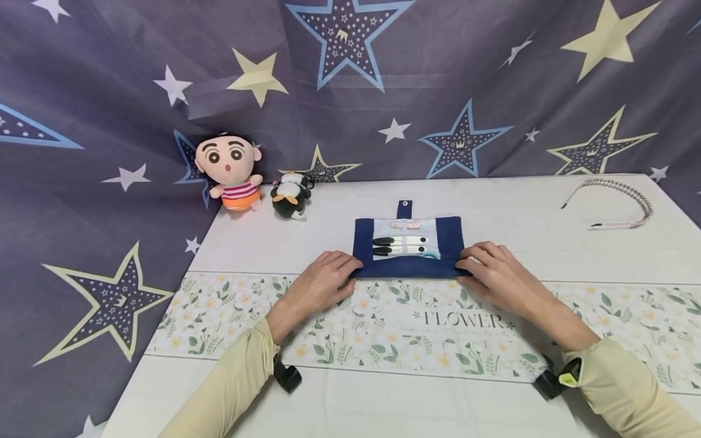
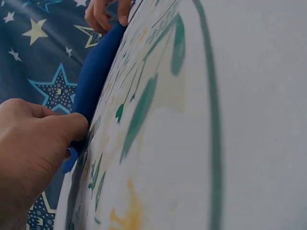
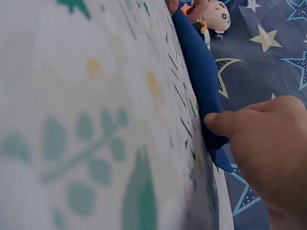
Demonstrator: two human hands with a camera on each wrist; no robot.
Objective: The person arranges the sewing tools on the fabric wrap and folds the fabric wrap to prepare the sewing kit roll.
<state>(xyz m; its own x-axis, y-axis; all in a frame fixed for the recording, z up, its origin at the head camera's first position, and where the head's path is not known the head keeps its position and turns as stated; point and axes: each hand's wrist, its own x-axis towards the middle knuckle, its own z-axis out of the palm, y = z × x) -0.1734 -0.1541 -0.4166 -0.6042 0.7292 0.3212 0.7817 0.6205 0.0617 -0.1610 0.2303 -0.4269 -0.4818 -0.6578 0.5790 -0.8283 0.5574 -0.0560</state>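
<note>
A navy fabric pouch [image 1: 408,269] lies unfolded on the table, its near edge turned up in a band and a snap tab [image 1: 404,208] pointing away. On its pale inside, two slim black-and-white tools [image 1: 408,241] and a small pink piece [image 1: 405,225] sit under a strap. A light blue rounded part [image 1: 431,254] is half hidden by the band. My left hand [image 1: 323,280] pinches the pouch's near left corner, thumb on the near side. At the near right corner my right hand [image 1: 501,274] pinches the same band. Both wrist views show the thumbs against the blue fabric [image 2: 98,72].
A plush doll [image 1: 232,173] and a plush penguin [image 1: 291,196] are at the back left. A braided headband [image 1: 638,198] lies at the back right. Under my forearms runs a floral printed strip [image 1: 383,328] on the white table. Behind hangs a star-patterned curtain [image 1: 350,121].
</note>
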